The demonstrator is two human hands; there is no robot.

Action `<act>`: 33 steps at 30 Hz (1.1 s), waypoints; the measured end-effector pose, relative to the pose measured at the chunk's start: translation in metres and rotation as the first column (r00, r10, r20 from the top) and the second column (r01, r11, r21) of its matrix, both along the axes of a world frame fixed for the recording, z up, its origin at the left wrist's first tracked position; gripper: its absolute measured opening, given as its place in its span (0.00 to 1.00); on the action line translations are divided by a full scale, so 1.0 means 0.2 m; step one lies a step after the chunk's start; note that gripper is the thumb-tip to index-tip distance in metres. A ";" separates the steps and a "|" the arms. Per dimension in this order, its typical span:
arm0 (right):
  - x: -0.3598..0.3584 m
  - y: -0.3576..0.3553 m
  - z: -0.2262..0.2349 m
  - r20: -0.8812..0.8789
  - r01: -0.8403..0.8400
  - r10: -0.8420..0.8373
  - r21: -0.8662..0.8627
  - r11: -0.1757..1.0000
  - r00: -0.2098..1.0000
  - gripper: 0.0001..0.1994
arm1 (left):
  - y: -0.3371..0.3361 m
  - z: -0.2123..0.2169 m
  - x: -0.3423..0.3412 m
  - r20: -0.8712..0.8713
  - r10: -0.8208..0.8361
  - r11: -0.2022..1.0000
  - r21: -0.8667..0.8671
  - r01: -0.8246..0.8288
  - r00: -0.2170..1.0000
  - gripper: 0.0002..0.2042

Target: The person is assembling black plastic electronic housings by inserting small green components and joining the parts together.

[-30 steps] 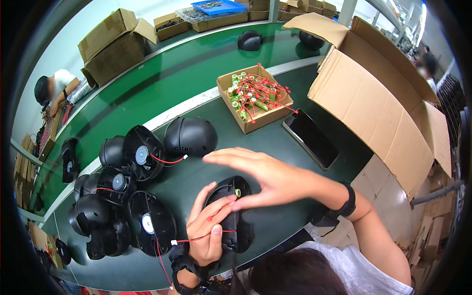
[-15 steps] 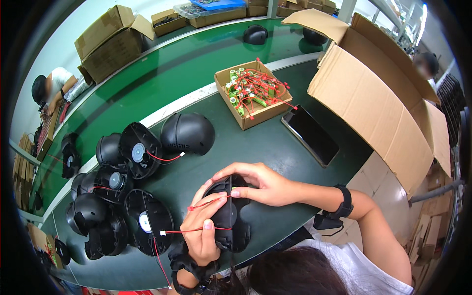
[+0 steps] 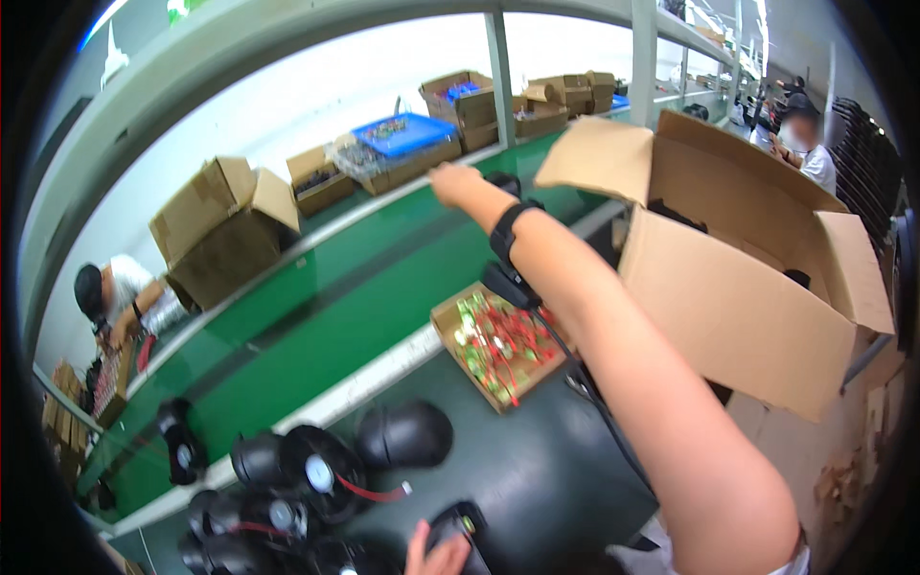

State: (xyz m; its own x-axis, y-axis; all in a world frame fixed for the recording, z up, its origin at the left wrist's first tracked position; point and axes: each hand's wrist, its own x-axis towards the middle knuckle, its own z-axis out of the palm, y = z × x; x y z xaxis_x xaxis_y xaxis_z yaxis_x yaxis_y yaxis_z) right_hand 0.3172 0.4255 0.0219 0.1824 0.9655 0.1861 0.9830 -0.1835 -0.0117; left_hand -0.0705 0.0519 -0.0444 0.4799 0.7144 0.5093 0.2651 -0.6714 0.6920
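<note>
Two hands: left (image 3: 436,553) grips a glossy black rounded housing (image 3: 458,530); right (image 3: 454,180) stretches loosely open.

right hand (image 3: 452,179) stretched over green belt (image 3: 316,307) — left hand (image 3: 433,550) on black housing (image 3: 458,530)

A green conveyor belt (image 3: 316,316) runs between pale rails past a dark worktable (image 3: 537,479). A grey metal frame (image 3: 498,57) with a shelf stands over it against a bright white wall (image 3: 316,105). Cardboard boxes (image 3: 225,230) line the far side.
</note>
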 end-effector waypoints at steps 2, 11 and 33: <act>0.22 0.07 -0.08 0.257 0.178 -0.153 -0.076 0.981 0.954 0.20 | -0.02 -0.08 -0.04 0.017 -0.008 0.998 -0.054 0.009 1.000 0.17; 0.92 0.09 -0.51 0.534 0.015 -0.052 0.074 0.997 0.844 0.25 | -0.01 -0.06 -0.13 -0.143 0.092 0.821 -0.550 -0.156 0.985 0.25; 0.25 -0.02 -0.22 -0.304 -0.047 0.106 0.194 0.980 0.947 0.31 | 0.09 0.00 0.01 0.118 -0.061 0.998 0.005 0.061 0.991 0.17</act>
